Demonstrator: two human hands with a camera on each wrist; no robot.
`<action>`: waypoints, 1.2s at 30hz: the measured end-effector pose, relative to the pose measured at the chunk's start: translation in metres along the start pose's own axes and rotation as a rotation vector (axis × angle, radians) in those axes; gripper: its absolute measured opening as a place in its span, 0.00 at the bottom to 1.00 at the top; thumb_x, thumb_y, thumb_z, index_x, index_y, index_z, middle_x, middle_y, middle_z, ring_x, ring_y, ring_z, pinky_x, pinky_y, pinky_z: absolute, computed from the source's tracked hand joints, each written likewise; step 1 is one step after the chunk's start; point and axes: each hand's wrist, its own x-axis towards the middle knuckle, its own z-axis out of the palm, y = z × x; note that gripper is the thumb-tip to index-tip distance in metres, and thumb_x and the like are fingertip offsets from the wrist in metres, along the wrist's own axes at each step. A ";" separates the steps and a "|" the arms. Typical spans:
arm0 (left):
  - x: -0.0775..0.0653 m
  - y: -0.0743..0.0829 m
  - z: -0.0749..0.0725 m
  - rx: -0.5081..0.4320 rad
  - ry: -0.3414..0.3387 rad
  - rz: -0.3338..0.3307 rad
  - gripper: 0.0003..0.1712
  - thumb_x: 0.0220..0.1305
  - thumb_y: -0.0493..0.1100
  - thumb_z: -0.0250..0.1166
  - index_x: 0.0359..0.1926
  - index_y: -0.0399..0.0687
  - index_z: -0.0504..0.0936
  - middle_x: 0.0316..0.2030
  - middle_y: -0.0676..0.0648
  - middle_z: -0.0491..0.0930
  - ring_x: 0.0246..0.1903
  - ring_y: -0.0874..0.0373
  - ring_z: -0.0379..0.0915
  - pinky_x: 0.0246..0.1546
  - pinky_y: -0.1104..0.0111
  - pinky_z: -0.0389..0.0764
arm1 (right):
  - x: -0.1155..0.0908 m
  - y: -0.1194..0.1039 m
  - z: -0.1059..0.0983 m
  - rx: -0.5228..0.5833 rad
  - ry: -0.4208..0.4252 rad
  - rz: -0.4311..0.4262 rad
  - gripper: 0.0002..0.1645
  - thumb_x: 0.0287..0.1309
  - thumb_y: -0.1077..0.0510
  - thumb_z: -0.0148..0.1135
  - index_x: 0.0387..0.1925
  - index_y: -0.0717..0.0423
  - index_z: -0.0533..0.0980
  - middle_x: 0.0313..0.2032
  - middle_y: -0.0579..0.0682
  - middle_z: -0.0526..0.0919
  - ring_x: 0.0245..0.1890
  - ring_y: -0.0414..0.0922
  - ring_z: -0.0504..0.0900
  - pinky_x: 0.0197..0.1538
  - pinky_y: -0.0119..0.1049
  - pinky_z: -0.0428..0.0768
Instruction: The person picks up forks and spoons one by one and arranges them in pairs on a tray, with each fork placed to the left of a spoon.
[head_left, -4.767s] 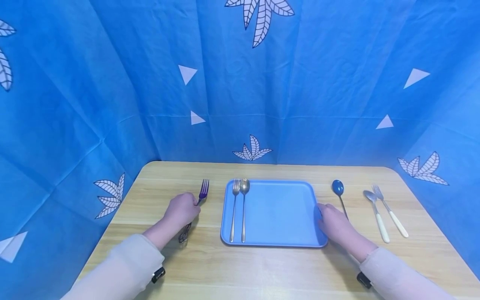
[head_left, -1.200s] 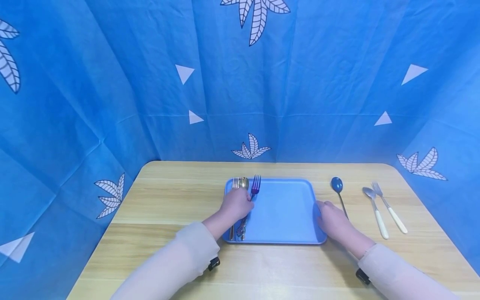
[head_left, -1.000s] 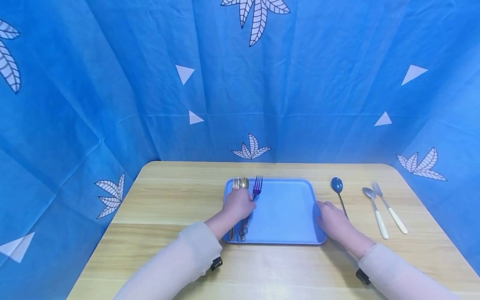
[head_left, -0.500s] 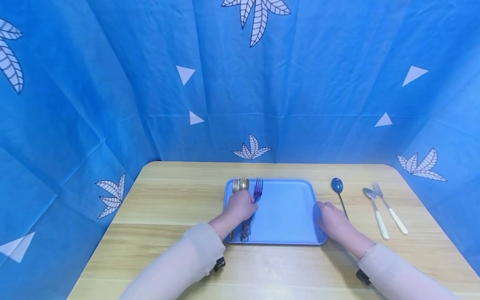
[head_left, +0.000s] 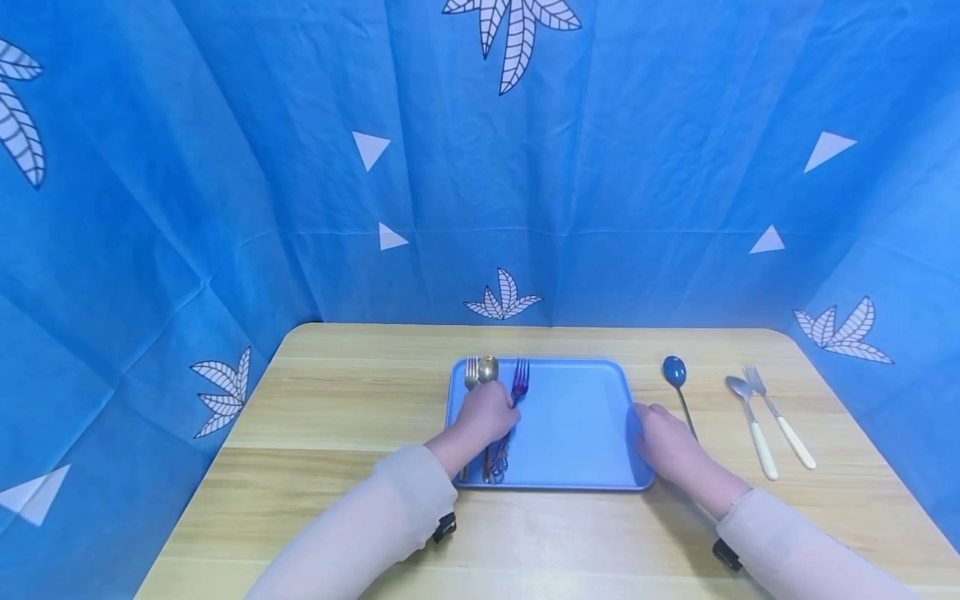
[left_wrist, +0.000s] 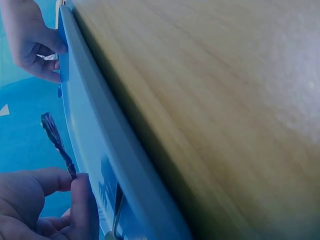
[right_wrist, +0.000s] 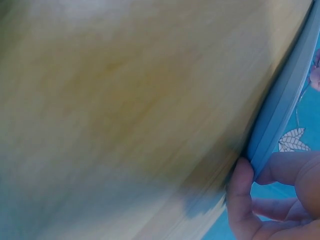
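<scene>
In the head view my left hand (head_left: 483, 414) pinches a purple fork (head_left: 521, 380) above the left part of a blue tray (head_left: 573, 425). The ornate end of its handle sticks up from my thumb and finger in the left wrist view, apart from the tray. Beside it, a silver fork (head_left: 471, 373) and a spoon (head_left: 488, 369) lie in the tray, partly hidden by my left hand. With the right hand (head_left: 667, 442) I grip the tray's right rim; the right wrist view has thumb and finger on either side of the rim (right_wrist: 272, 127).
To the right of the tray a dark blue spoon (head_left: 675, 372) lies on the wooden table (head_left: 337, 383). Further right are a white-handled spoon (head_left: 756, 429) and a white-handled fork (head_left: 783, 425). A blue patterned cloth (head_left: 480, 183) hangs behind the table.
My left hand has carried the purple fork from the table left of the tray to over the tray, then shifted slightly right and nearer. My right hand has kept its hold.
</scene>
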 end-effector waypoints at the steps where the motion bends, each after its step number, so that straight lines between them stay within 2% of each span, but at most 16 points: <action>1: 0.000 0.000 0.001 -0.005 0.000 0.004 0.29 0.63 0.40 0.64 0.09 0.53 0.61 0.07 0.57 0.54 0.09 0.63 0.51 0.13 0.71 0.57 | 0.000 0.000 0.000 0.001 0.001 -0.001 0.27 0.59 0.69 0.59 0.59 0.80 0.69 0.42 0.73 0.79 0.42 0.65 0.82 0.47 0.54 0.83; 6: 0.001 0.001 0.007 -0.011 0.005 0.024 0.30 0.63 0.40 0.64 0.08 0.53 0.61 0.06 0.58 0.53 0.08 0.64 0.51 0.12 0.72 0.57 | 0.000 0.000 0.001 0.005 -0.003 0.006 0.27 0.59 0.69 0.59 0.59 0.81 0.68 0.43 0.73 0.78 0.43 0.65 0.81 0.47 0.54 0.82; 16: 0.004 0.005 0.012 0.041 0.012 0.011 0.32 0.64 0.42 0.65 0.08 0.53 0.59 0.06 0.57 0.53 0.08 0.64 0.50 0.11 0.73 0.53 | 0.001 0.000 0.001 -0.007 0.008 -0.005 0.27 0.58 0.69 0.60 0.58 0.81 0.69 0.42 0.73 0.78 0.44 0.67 0.81 0.48 0.56 0.82; 28: 0.007 0.008 0.018 -0.005 -0.002 -0.014 0.30 0.64 0.41 0.65 0.09 0.53 0.61 0.07 0.57 0.55 0.08 0.64 0.53 0.11 0.73 0.56 | 0.000 0.002 0.002 0.004 0.004 -0.002 0.27 0.58 0.69 0.60 0.58 0.80 0.69 0.42 0.73 0.79 0.44 0.66 0.81 0.47 0.55 0.82; 36: 0.006 0.010 0.022 -0.020 0.013 0.009 0.30 0.65 0.41 0.65 0.09 0.52 0.63 0.06 0.56 0.56 0.08 0.63 0.55 0.11 0.72 0.57 | 0.000 0.001 0.001 0.009 0.000 0.005 0.27 0.58 0.70 0.60 0.58 0.80 0.69 0.42 0.72 0.79 0.43 0.65 0.81 0.47 0.54 0.82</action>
